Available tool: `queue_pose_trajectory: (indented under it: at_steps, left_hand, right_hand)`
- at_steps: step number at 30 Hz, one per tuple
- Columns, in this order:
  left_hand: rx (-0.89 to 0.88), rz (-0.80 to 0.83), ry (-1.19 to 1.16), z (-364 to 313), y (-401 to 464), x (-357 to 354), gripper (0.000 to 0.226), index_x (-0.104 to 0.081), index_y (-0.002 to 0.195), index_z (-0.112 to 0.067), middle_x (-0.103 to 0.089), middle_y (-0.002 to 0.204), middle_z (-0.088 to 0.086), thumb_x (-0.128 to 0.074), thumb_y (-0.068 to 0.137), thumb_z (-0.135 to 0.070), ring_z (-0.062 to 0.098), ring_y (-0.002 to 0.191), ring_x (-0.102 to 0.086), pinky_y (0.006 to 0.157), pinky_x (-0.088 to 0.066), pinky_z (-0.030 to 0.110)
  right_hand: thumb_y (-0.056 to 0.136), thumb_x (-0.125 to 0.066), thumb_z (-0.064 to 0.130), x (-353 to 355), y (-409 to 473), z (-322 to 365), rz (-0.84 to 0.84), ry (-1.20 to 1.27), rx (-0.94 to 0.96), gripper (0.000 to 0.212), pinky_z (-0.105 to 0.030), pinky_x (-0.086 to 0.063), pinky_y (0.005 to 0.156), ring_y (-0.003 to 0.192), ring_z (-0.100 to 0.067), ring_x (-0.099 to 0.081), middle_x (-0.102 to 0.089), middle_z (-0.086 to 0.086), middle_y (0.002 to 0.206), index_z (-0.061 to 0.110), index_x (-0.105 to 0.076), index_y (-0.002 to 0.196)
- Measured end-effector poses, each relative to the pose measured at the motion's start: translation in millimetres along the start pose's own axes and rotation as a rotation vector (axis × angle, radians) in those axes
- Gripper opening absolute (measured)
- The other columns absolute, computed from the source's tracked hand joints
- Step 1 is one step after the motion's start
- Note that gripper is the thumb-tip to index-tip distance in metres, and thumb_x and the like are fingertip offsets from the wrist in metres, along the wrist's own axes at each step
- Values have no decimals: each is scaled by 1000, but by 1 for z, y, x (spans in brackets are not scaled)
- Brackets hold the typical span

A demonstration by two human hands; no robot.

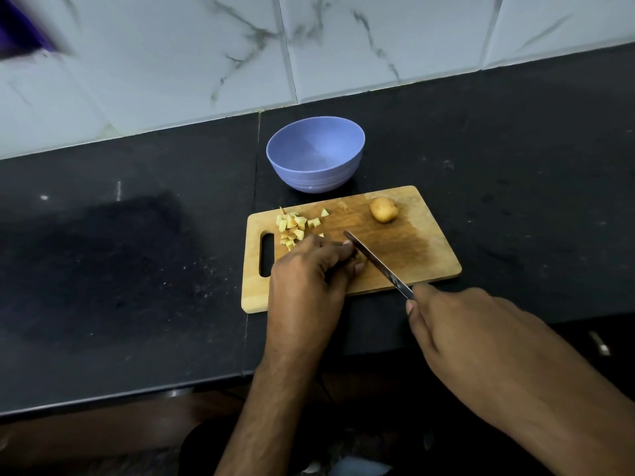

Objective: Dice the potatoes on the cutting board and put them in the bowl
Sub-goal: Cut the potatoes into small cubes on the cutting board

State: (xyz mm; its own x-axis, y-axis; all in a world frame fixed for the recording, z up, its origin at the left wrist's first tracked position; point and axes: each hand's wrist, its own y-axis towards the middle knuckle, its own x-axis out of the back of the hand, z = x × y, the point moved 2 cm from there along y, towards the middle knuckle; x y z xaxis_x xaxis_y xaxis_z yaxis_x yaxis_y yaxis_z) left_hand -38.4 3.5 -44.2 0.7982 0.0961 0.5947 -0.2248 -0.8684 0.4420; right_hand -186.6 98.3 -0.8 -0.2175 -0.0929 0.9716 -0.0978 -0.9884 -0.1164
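A wooden cutting board [412,249] lies on the black counter. Diced potato pieces [295,225] are heaped at its left end, near the handle slot. One whole small potato [383,209] sits at the board's far right. My left hand [309,273] is curled over the board just below the dice, fingertips down on something hidden beneath them. My right hand [457,324] grips the handle of a knife [374,261], whose blade slants across the board with its tip beside my left fingertips. An empty blue bowl [315,154] stands just behind the board.
The black counter [137,252] stretches wide to the left and right of the board. A white marble-tiled wall [309,46] rises behind the bowl. The counter's front edge runs just below my wrists. A blurred purple object [20,25] is at the top left.
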Motion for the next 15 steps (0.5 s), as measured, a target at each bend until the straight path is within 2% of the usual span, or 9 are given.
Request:
queue_pose_trajectory:
  at_steps: [4, 7, 9, 15]
  left_hand:
    - [-2, 8, -1, 1, 1, 0, 25, -78, 107, -20, -71, 100, -11, -83, 83, -20, 2, 94, -66, 82, -56, 24]
    - [14, 8, -10, 1, 1, -1, 22, -79, 104, -20, -70, 98, -11, -83, 83, -20, 3, 92, -66, 80, -56, 25]
    - [35, 0, -25, 0, 0, -1, 20, -79, 103, -20, -70, 96, -12, -83, 83, -22, 3, 90, -66, 79, -55, 26]
    - [92, 22, -77, -2, 1, 0, 19, -75, 96, -22, -67, 92, -14, -85, 80, -24, 1, 88, -65, 78, -54, 20]
  right_hand:
    - [105, -30, 37, -5, 18, -1, 28, 22, 28, 21, -32, -53, 63, 62, -9, -55, -52, 8, 71, 29, -48, 98]
    - [104, -37, 34, -16, 31, -5, 78, 35, 45, 20, -31, -54, 63, 63, -10, -59, -55, 7, 71, 27, -53, 97]
    - [104, -38, 35, -21, 29, -10, 132, 25, 36, 19, -27, -48, 59, 64, -9, -58, -54, 7, 72, 28, -52, 94]
    - [104, -26, 44, -7, -1, -17, 172, 28, 0, 31, -26, -46, 58, 59, -8, -54, -55, 4, 72, 31, -37, 79]
